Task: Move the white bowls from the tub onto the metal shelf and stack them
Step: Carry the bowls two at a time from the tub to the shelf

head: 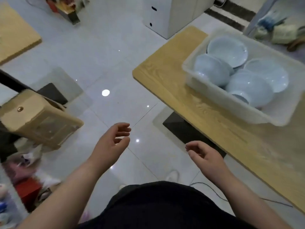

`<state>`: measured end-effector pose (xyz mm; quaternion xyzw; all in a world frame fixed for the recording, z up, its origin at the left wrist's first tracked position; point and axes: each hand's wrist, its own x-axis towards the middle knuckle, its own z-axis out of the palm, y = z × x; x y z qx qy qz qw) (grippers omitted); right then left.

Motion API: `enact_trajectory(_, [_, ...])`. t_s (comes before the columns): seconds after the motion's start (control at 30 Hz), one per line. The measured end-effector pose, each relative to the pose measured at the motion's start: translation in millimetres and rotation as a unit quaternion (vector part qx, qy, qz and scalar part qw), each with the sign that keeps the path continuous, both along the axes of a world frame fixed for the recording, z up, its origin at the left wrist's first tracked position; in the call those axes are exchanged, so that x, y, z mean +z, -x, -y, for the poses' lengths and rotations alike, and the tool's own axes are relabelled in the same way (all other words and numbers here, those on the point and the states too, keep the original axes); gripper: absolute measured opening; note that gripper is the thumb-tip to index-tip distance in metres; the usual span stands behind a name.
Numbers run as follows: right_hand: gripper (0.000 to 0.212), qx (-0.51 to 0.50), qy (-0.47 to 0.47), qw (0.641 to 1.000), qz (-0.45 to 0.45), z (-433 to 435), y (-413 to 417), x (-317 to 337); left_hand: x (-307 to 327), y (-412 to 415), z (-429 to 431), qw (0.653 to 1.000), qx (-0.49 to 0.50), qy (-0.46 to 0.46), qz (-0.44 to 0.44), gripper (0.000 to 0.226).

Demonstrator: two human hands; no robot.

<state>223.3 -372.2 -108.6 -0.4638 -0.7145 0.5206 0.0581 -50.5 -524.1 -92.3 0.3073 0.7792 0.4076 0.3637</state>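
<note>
A translucent white tub [194, 75] stands on a light wooden table [181, 100] at the upper right. Several pale white bowls lie in it: one upside down at the left [212, 70], one upside down at the front [247, 88], and two face up behind, one [227, 52] at the back and one [270, 75] to the right. My left hand [113, 141] hangs over the tiled floor, its fingers loosely curled and holding nothing. My right hand [204, 156] is near the table's front edge, also loosely curled and holding nothing. No metal shelf is in view.
A glossy white tiled floor [105, 66] fills the middle. A tan stool [41, 119] stands at the left, with clutter below it. Another wooden tabletop [14, 33] is at the top left, and a white cabinet [165, 15] at the top. The table's dark base [181, 128] rests on the floor.
</note>
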Motion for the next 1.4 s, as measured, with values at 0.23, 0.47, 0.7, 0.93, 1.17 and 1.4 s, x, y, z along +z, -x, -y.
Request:
enact_trajectory(0.23, [0.017, -0.129, -0.042, 0.990, -0.041, -85.1, -57.3, 6.3, -5.6, -59.4, -88.7, 0.994, -0.109, 0.007, 0.002, 0.038])
enact_trajectory(0.47, [0.018, -0.235, -0.027, 0.971, -0.042, -130.0, -72.0, -3.9, -14.2, -52.5, -169.0, 0.981, -0.188, 0.020, 0.033, 0.035])
enact_trajectory(0.7, [0.019, -0.333, -0.028, 0.942, -0.032, -167.0, -52.1, -3.7, -10.7, -18.8, -301.6, 0.960, -0.268, -0.024, 0.074, 0.038])
enact_trajectory(0.93, [0.016, -0.418, -0.118, 0.900, -0.025, -244.2, -33.5, 29.4, 9.9, 3.4, -431.1, 0.933, -0.343, -0.094, 0.056, 0.035])
enact_trajectory(1.17, [0.027, -0.304, -0.202, 0.923, 0.120, -356.3, -54.7, 27.0, -1.0, -3.6, -560.2, 0.849, -0.481, -0.084, -0.200, 0.028])
enact_trajectory(1.4, [0.054, -0.069, -0.097, 0.931, 0.345, -440.7, -103.3, -7.9, -30.3, -26.8, -630.3, 0.686, -0.625, 0.084, -0.363, 0.034])
